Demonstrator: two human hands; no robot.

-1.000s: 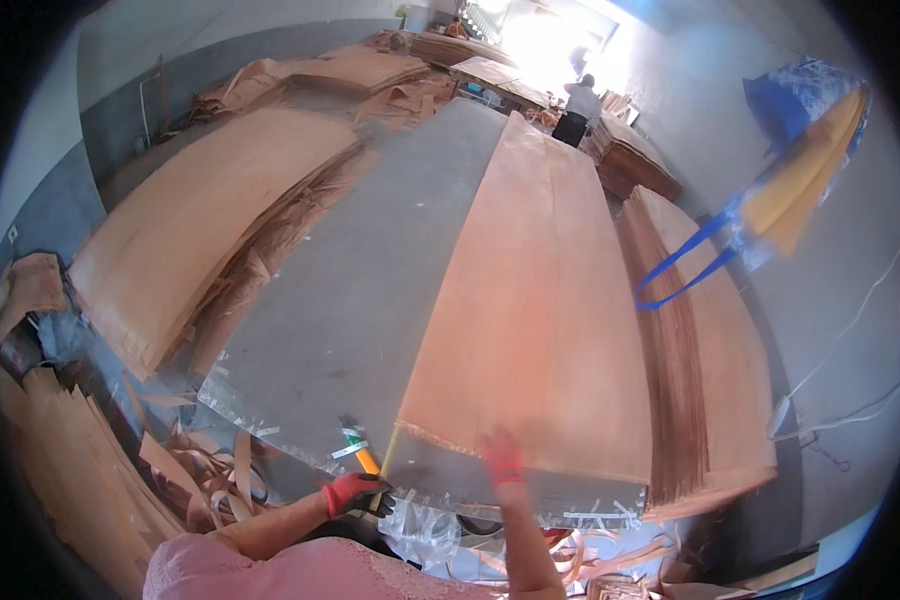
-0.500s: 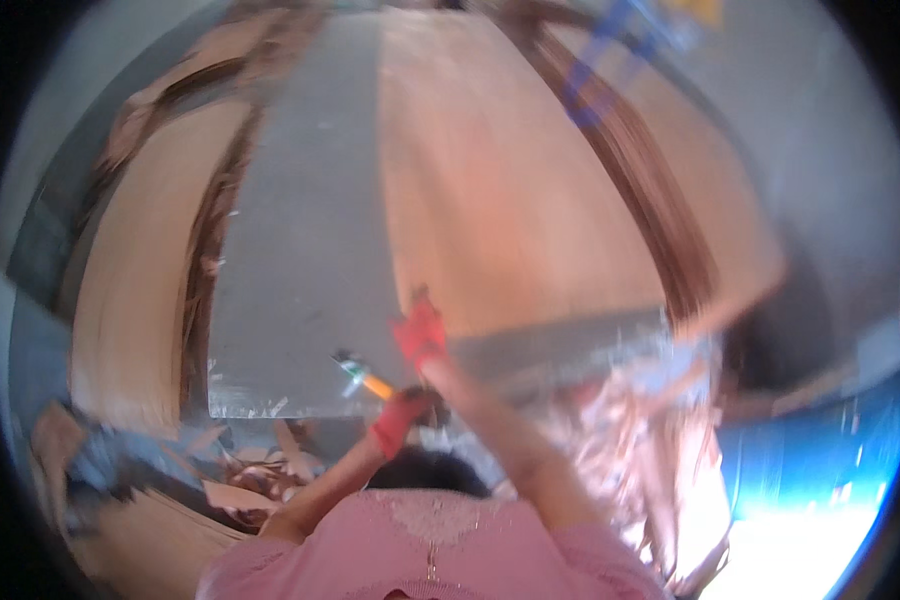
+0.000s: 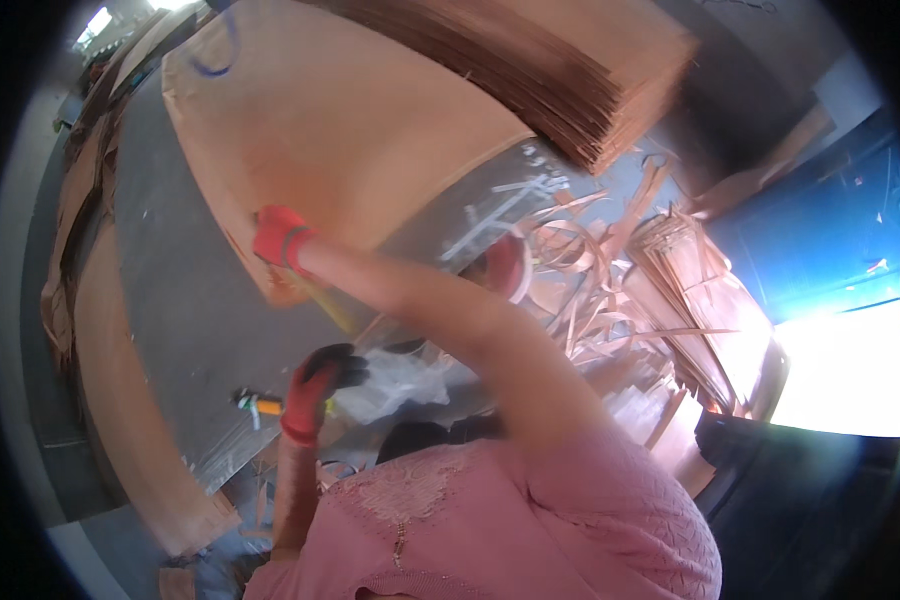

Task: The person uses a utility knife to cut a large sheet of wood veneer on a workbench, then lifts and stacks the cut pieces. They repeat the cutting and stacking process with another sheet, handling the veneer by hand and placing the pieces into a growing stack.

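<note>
Change: the view has swung left since the earlier frame; the right arm now reaches across to the sheet's near corner.
Right hand (image 3: 278,238): red-gloved, closed on the corner of the veneer sheet (image 3: 340,130).
Left hand (image 3: 315,388): gloved, curled; whether it grips anything, cannot tell.
Sheet: thin, tan, flat on the grey table (image 3: 185,310), long axis running away from the person.
Nearby: orange tool (image 3: 255,404), veneer stack (image 3: 560,70), curled offcuts (image 3: 610,290).

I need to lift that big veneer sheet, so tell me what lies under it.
The veneer sheet lies on a grey table, bare beside it. The right hand presses its near edge. A veneer stack covers its far side. Anything beneath the sheet's middle is hidden.
</note>
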